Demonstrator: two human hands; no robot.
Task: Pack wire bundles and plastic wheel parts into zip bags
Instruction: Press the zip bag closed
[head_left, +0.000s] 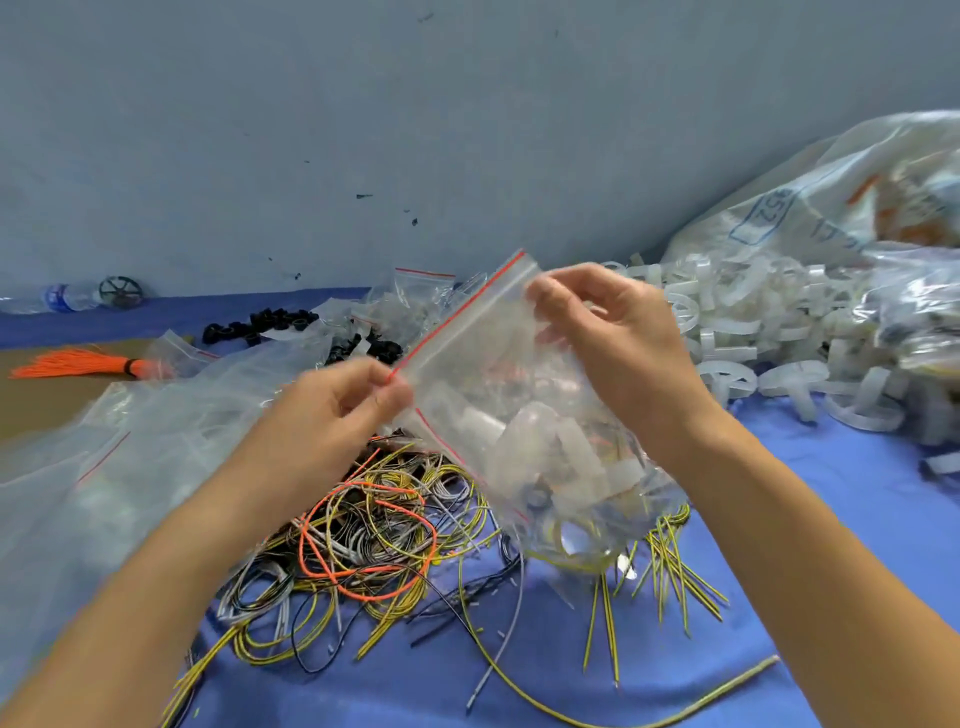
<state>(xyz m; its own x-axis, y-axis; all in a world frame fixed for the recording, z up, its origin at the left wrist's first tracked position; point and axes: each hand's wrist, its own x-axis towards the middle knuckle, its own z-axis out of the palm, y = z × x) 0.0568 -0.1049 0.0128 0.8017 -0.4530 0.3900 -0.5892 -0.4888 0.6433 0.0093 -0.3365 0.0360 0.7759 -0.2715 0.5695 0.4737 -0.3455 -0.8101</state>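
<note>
The blue worktop (779, 519) carries a tangled wire pile (374, 535) and, at right, a heap of translucent wheel parts (769, 332). I hold the zip bag (519, 415), loaded with wheel parts, above the wires. My left hand (332, 410) and right hand (613, 332) pinch opposite ends of its red-lined seal.

the large sack (852, 208) runs off the right edge; its blue print is unreadable; the bottle (52, 299) is cut off at left.
</note>
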